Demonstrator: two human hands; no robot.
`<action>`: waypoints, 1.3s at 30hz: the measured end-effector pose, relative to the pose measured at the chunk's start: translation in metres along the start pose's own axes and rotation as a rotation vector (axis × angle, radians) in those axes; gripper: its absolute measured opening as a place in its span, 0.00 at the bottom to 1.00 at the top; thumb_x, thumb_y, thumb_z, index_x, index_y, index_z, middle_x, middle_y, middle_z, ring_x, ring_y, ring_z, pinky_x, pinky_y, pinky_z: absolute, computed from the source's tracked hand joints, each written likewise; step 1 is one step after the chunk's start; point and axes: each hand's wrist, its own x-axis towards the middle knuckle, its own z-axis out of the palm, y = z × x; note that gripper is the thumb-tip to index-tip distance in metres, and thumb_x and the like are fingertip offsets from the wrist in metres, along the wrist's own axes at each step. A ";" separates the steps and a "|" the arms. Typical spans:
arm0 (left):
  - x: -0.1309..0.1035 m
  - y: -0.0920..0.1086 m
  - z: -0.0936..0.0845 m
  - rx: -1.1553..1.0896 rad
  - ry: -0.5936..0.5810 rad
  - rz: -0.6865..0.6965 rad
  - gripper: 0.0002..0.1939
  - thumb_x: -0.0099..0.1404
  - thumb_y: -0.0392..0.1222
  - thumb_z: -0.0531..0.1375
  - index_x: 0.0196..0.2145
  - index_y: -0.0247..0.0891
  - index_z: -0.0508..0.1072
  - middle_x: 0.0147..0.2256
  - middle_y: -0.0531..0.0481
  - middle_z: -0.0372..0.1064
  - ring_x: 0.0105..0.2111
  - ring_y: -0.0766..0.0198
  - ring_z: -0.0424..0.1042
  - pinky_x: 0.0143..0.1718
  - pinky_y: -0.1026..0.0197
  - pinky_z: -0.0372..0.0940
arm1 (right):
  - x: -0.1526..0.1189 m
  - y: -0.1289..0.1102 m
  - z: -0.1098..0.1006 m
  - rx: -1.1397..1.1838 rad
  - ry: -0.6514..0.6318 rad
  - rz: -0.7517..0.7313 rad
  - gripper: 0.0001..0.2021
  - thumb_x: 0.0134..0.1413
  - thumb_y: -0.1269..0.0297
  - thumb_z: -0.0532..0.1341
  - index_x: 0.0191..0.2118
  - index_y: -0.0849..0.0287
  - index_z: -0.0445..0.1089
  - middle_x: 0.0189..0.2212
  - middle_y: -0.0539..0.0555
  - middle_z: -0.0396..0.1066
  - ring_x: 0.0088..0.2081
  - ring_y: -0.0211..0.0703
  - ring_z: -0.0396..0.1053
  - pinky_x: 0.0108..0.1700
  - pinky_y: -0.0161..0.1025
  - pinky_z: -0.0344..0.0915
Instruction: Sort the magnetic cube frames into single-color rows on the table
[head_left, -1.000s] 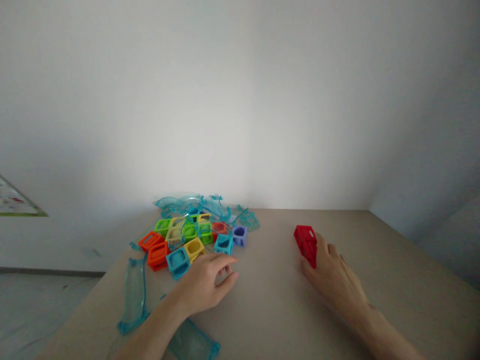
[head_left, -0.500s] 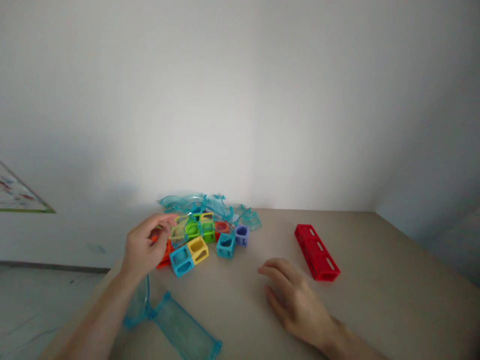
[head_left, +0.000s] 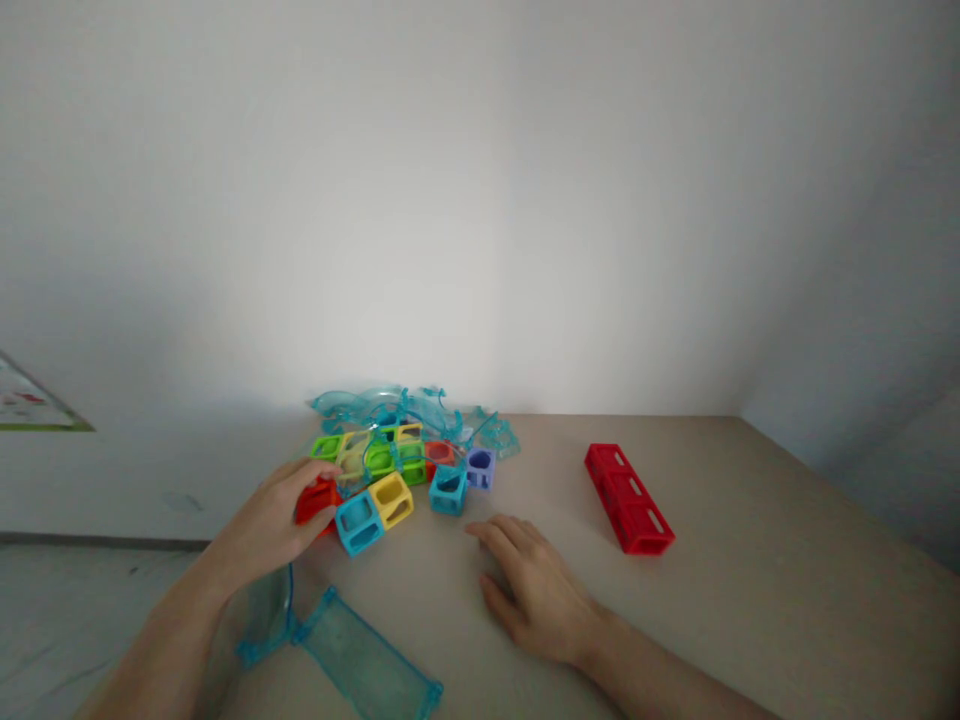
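At the left end of the block pile, my left hand [head_left: 274,515] has its thumb and fingers around a red-orange block [head_left: 317,499]. A blue block [head_left: 359,522] joined to a yellow block [head_left: 392,499] lies just right of it. My right hand [head_left: 536,595] rests low over the table, fingers apart, holding nothing. Nearest to its fingertips are a teal block [head_left: 448,490] and a purple block [head_left: 481,468]. Green blocks [head_left: 380,459] and a red block [head_left: 439,458] sit further back in the pile.
Three joined red blocks [head_left: 628,500] lie on the table [head_left: 720,520] at right. Clear teal pieces [head_left: 497,433] lie behind and over the pile by the wall. In front lies a clear teal panel [head_left: 367,655], with a curved piece [head_left: 270,615] beside it.
My left hand has come down onto the red-orange block and closed around it. My right hand has moved left, away from the joined red blocks and toward the pile.
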 end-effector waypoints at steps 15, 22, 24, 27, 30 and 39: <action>-0.003 -0.024 0.013 -0.049 -0.034 -0.081 0.26 0.54 0.44 0.65 0.51 0.43 0.67 0.49 0.41 0.72 0.48 0.47 0.73 0.49 0.48 0.67 | -0.001 0.001 -0.003 0.037 -0.019 0.043 0.29 0.54 0.72 0.56 0.62 0.59 0.54 0.52 0.61 0.65 0.52 0.51 0.63 0.56 0.50 0.61; -0.003 -0.012 -0.005 -0.108 0.076 -0.090 0.21 0.57 0.43 0.59 0.50 0.41 0.71 0.48 0.44 0.73 0.47 0.50 0.73 0.47 0.51 0.69 | -0.001 0.002 -0.003 0.023 -0.019 0.036 0.28 0.54 0.73 0.56 0.61 0.59 0.56 0.52 0.61 0.65 0.52 0.52 0.64 0.57 0.51 0.60; -0.001 -0.013 -0.009 -0.067 0.202 -0.151 0.18 0.59 0.43 0.55 0.47 0.40 0.72 0.48 0.45 0.73 0.45 0.51 0.73 0.42 0.53 0.70 | -0.001 0.003 -0.002 0.017 -0.022 0.028 0.26 0.54 0.73 0.56 0.61 0.59 0.57 0.52 0.61 0.65 0.52 0.52 0.64 0.57 0.51 0.61; 0.002 -0.022 -0.008 0.046 0.293 -0.224 0.18 0.60 0.44 0.54 0.45 0.39 0.75 0.46 0.42 0.72 0.45 0.49 0.72 0.42 0.52 0.70 | -0.001 0.004 -0.002 0.011 -0.025 0.019 0.26 0.55 0.73 0.56 0.60 0.59 0.58 0.52 0.61 0.65 0.53 0.52 0.63 0.57 0.51 0.60; 0.005 -0.033 0.000 0.064 0.191 -0.178 0.18 0.59 0.44 0.53 0.41 0.38 0.78 0.44 0.41 0.73 0.46 0.49 0.72 0.51 0.49 0.66 | -0.001 0.003 -0.002 0.007 -0.033 0.023 0.26 0.55 0.73 0.55 0.60 0.59 0.58 0.53 0.61 0.64 0.53 0.52 0.62 0.57 0.51 0.60; 0.008 -0.032 0.016 0.088 0.117 -0.238 0.22 0.64 0.52 0.50 0.43 0.39 0.77 0.39 0.42 0.72 0.42 0.52 0.72 0.51 0.48 0.65 | -0.002 0.001 -0.004 0.006 -0.043 0.024 0.25 0.55 0.74 0.55 0.59 0.58 0.60 0.53 0.60 0.64 0.53 0.53 0.63 0.56 0.52 0.61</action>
